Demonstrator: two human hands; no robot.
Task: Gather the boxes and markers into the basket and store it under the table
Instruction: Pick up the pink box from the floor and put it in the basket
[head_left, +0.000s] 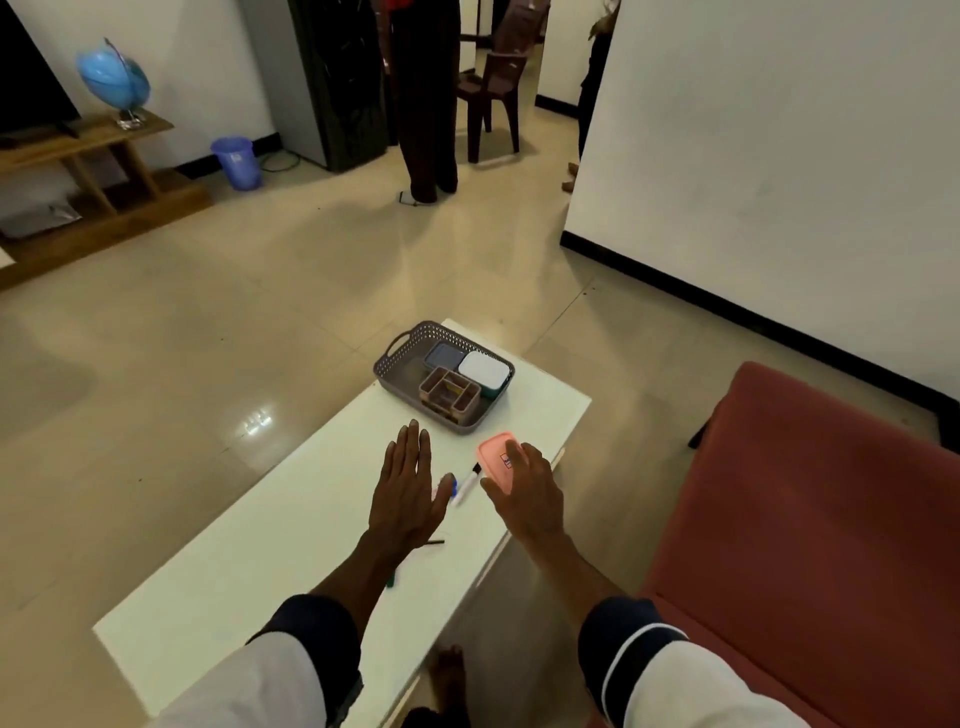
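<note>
Basket sits at the table's far end with three boxes already in. Right hand looks curled over the pink box, probably to lift it. Left hand hovers spread above the markers.

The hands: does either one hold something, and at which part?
The right hand grips the flat pink plastic box at its near end. The left hand is open, holding nothing.

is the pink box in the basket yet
No: the pink box lies on the table under the right hand, outside the basket.
</note>
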